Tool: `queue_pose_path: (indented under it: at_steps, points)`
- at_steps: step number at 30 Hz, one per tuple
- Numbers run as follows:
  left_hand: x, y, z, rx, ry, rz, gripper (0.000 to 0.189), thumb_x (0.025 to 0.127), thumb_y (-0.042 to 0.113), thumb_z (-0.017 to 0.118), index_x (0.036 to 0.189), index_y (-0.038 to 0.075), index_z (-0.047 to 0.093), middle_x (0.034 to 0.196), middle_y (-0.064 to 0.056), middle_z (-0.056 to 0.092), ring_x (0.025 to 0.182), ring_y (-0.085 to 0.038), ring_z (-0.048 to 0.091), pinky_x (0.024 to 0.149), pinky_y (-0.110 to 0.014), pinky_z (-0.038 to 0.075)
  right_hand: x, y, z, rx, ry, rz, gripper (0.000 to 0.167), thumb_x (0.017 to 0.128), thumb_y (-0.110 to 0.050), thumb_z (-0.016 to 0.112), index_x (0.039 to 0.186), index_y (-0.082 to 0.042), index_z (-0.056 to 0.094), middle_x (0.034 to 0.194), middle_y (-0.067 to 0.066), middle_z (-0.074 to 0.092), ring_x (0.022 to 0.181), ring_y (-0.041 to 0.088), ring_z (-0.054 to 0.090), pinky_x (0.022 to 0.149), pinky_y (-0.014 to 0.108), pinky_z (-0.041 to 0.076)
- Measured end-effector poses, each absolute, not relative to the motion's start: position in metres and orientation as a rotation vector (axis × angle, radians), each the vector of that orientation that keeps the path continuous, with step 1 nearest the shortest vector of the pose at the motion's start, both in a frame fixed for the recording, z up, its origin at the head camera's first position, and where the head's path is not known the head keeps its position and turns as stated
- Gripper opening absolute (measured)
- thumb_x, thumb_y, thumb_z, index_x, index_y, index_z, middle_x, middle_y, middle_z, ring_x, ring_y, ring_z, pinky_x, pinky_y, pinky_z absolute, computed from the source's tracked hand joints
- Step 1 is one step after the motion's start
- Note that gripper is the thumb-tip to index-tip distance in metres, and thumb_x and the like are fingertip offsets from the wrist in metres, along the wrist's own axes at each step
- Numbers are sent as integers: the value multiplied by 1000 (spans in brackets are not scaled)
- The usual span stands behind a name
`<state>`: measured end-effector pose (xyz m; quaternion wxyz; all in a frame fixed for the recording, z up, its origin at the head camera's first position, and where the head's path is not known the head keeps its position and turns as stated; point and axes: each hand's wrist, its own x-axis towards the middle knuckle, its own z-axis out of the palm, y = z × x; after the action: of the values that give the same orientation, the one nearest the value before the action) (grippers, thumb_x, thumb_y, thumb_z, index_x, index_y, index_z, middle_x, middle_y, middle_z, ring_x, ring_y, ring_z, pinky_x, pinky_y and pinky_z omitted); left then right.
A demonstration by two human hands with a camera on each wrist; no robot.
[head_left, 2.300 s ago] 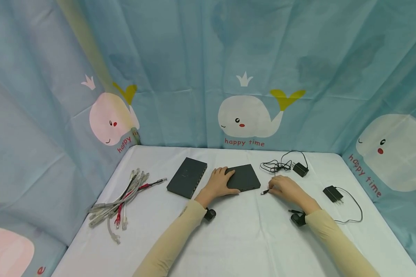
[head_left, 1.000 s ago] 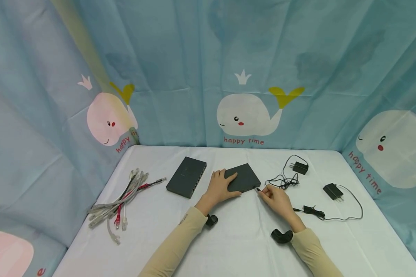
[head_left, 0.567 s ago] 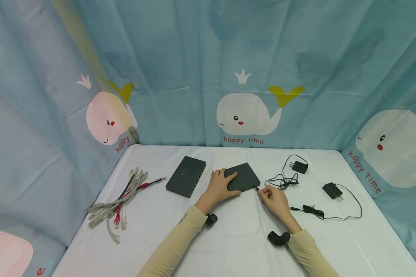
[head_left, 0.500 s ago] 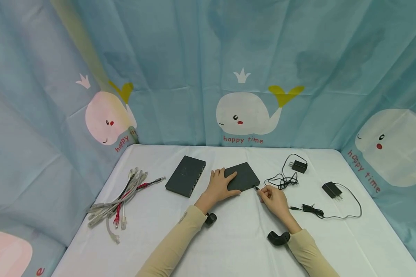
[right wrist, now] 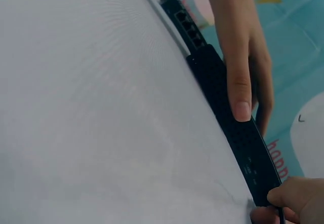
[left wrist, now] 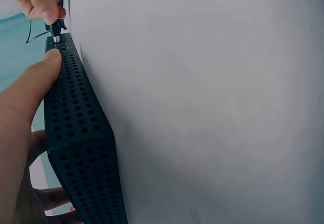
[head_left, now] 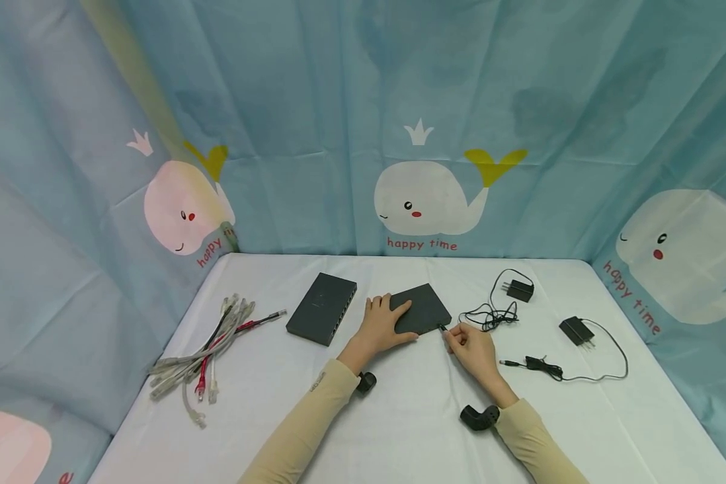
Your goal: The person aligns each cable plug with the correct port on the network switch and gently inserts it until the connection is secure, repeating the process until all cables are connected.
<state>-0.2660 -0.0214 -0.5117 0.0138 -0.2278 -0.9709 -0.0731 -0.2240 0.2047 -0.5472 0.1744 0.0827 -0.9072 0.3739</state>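
My left hand (head_left: 378, 329) grips a flat black network switch (head_left: 423, 308) by its left end, thumb along the near side. In the left wrist view that side is perforated, and the thumb (left wrist: 38, 84) lies close to the socket end. My right hand (head_left: 472, 349) pinches a black DC power plug (left wrist: 55, 30) between thumb and fingertips at the switch's near right corner. The plug's silver tip meets the perforated face. The right wrist view has the right fingertips at the switch's end, where they hide most of the plug.
A second switch (head_left: 322, 309) with a row of ports lies to the left. Beyond it is a bundle of grey, red and black network cables (head_left: 208, 356). Behind my right hand sits a power adapter (head_left: 520, 290) with a loose cord. Another adapter (head_left: 576, 330) with a tied cord (head_left: 543, 366) lies right.
My right hand has brought the plug leftward to the switch's near right corner, then stayed there. The coiled cord followed nearer. The left hand has kept its hold; the switch is turned slightly.
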Motion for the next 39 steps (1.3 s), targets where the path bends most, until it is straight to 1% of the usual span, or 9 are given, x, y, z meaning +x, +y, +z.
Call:
queue_pose_path:
  at_steps: [6,11,15,24,27,30,33,36,39]
  points:
    - [-267,-22,-510,-728,-3016,-239,79,78,69,54,144,30,34,140,-20,33,125,-38,34,105,-57,23,-230,199,-549,246,-2503,907,20,79,-26,74,65,-18,62,53,-13,52,46,1,43,54,26,35]
    - [-269,-21,-511,-730,-3024,-165,79,78,71,51,144,31,34,140,-19,33,125,-37,35,104,-58,24,-232,195,-551,222,-2489,925,20,78,-26,75,65,-17,63,53,-11,54,47,1,45,58,29,36]
    - [-269,-20,-511,-750,-3018,-133,78,79,70,51,143,30,35,139,-20,33,124,-37,35,103,-60,25,-233,194,-550,212,-2483,948,20,79,-25,74,66,-15,63,54,-9,55,48,3,44,62,31,35]
    - [-267,-21,-510,-749,-3001,-133,76,80,69,51,143,29,36,139,-19,34,123,-36,36,102,-60,25,-235,193,-550,222,-2482,958,21,79,-24,74,65,-15,61,53,-9,54,48,4,44,65,36,36]
    - [-267,-23,-509,-736,-2997,-171,77,80,69,51,143,29,35,141,-20,32,125,-36,35,104,-60,24,-235,193,-548,240,-2516,965,20,81,-24,72,67,-15,61,55,-9,55,50,5,46,66,35,36]
    - [-267,-26,-510,-749,-3003,-243,78,80,70,50,144,29,33,144,-20,30,129,-37,33,105,-59,22,-234,195,-543,244,-2573,985,19,83,-24,71,70,-13,63,59,-6,57,53,6,48,62,30,39]
    - [-267,-29,-512,-772,-3013,-302,76,81,70,48,144,30,33,145,-20,29,131,-37,31,107,-57,21,-231,196,-537,245,-2615,997,16,83,-23,71,77,-9,66,68,0,59,60,10,52,58,29,43]
    - [-270,-33,-513,-772,-3041,-361,73,85,68,42,145,28,32,147,-18,27,134,-35,28,110,-52,19,-227,195,-529,250,-2628,1002,19,84,-22,70,88,-4,67,80,7,60,72,18,57,66,35,47]
    - [-271,-39,-512,-749,-3069,-446,71,89,64,40,145,22,32,150,-16,24,137,-33,24,112,-47,17,-220,191,-520,266,-2648,991,27,87,-21,67,102,2,65,94,14,61,86,28,60,76,43,48]
